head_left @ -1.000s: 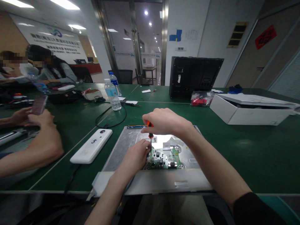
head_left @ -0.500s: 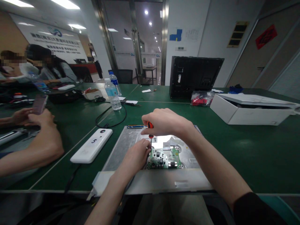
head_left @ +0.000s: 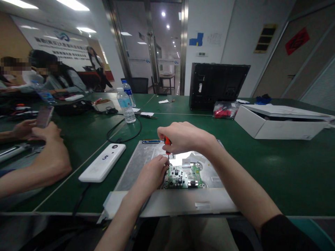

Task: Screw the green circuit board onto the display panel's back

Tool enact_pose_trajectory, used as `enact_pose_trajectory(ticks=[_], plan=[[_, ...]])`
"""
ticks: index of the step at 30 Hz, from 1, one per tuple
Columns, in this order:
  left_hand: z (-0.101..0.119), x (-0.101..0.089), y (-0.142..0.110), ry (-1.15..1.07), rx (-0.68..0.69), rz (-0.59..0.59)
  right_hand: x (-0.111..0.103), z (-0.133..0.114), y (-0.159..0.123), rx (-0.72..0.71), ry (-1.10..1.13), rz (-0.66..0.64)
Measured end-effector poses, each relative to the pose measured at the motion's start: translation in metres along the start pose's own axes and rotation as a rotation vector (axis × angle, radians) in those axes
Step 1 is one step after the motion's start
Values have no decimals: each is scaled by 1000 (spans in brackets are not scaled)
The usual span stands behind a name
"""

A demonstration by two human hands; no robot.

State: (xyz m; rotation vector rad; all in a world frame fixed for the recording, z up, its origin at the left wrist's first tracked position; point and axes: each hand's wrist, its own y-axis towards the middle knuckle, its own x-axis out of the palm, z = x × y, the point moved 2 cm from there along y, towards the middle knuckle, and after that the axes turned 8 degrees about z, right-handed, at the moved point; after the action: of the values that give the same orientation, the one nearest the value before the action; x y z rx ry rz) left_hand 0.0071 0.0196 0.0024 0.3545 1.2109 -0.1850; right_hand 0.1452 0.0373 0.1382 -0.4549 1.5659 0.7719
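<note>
My right hand (head_left: 180, 136) grips the red and black handle of a screwdriver (head_left: 168, 141) from above. The shaft points down at the upper left corner of a green circuit board (head_left: 183, 177). My left hand (head_left: 154, 171) is closed beside that corner, its fingertips close to the screwdriver's tip; what they pinch, if anything, is too small to make out. The board lies on the back of a flat metal panel (head_left: 136, 167), with a pale strip along the near edge. Whether the tip sits on a screw is hidden by my fingers.
Left of the panel lies a white power bank (head_left: 102, 163) with a cable. Water bottles (head_left: 126, 106) stand beyond it. A black monitor housing (head_left: 218, 85) and a white box (head_left: 280, 123) are at the back right. Another person's hands (head_left: 47, 130) hold a phone at the left.
My right hand's fingers have shifted slightly on the screwdriver, and the handle leans a little differently. My left hand keeps its place. A person in the background has walked into fuller view.
</note>
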Motion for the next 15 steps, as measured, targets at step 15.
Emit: enact_pose_trajectory(ticks=[15], plan=[[4, -2, 1, 62, -32, -29, -2, -1, -1, -7, -16, 12]])
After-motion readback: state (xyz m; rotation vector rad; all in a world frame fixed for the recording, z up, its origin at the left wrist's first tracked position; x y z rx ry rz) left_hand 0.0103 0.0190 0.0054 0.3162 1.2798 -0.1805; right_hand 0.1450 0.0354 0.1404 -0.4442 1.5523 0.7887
